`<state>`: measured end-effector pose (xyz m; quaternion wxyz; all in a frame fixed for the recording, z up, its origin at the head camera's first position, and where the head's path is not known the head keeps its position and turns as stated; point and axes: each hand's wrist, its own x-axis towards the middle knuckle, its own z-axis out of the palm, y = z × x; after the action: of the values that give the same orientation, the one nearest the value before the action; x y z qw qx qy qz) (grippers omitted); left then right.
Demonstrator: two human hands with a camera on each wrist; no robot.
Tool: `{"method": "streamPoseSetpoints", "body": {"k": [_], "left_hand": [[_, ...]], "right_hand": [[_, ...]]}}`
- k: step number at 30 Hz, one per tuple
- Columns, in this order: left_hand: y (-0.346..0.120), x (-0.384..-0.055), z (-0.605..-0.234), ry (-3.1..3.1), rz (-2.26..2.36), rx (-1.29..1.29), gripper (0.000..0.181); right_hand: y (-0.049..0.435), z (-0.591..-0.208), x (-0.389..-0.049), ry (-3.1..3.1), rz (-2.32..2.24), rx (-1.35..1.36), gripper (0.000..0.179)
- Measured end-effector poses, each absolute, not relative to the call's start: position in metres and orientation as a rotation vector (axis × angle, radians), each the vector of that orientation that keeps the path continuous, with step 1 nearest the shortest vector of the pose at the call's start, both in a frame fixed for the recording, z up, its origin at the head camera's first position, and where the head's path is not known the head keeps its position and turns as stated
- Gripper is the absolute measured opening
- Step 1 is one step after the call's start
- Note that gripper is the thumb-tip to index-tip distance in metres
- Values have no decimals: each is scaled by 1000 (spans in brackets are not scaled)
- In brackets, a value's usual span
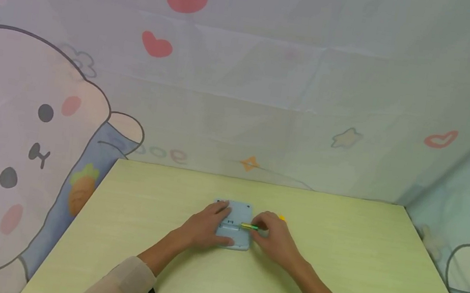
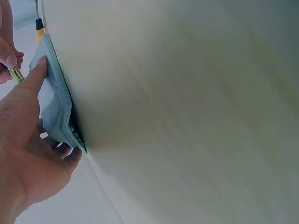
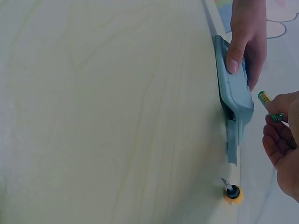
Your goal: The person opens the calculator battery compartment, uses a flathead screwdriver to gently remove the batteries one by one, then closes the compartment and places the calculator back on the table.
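A light blue calculator (image 1: 240, 211) lies face down on the table, its battery compartment (image 1: 230, 227) uncovered near the middle. My left hand (image 1: 206, 226) grips it from the left, thumb on the back and fingers at the far edge, as the left wrist view shows. Between thumb and fingers, my right hand (image 1: 277, 241) pinches a green-and-yellow battery (image 3: 270, 106). In the head view the battery's tip is over the right side of the compartment. Whether it touches the calculator I cannot tell.
A screwdriver (image 3: 232, 191) with a yellow-and-black handle lies beyond the right hand, mostly hidden in the head view. A thin blue piece (image 3: 231, 142) shows beside the calculator. The pale wood-patterned table (image 1: 158, 191) meets a printed cloth (image 1: 245, 68) at its back edge.
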<state>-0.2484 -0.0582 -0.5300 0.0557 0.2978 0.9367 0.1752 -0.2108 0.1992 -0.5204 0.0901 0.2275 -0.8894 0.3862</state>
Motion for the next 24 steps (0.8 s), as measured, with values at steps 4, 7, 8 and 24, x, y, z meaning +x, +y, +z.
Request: {"method": "streamPoseSetpoints", "body": {"k": [4, 7, 8, 24], "left_hand": [[-58, -248, -530, 2842, 531, 903, 95], [-58, -247, -530, 2840, 534, 902, 96], [-58, -247, -530, 2840, 537, 901, 96], [-57, -245, -529, 2835, 542, 871, 95]], "right_hand": [[202, -519, -210, -2640, 1147, 664, 18], [204, -518, -210, -2645, 1148, 647, 17], [205, -518, -210, -2647, 1149, 645, 17], [216, -517, -206, -2631, 1166, 663, 18]]}}
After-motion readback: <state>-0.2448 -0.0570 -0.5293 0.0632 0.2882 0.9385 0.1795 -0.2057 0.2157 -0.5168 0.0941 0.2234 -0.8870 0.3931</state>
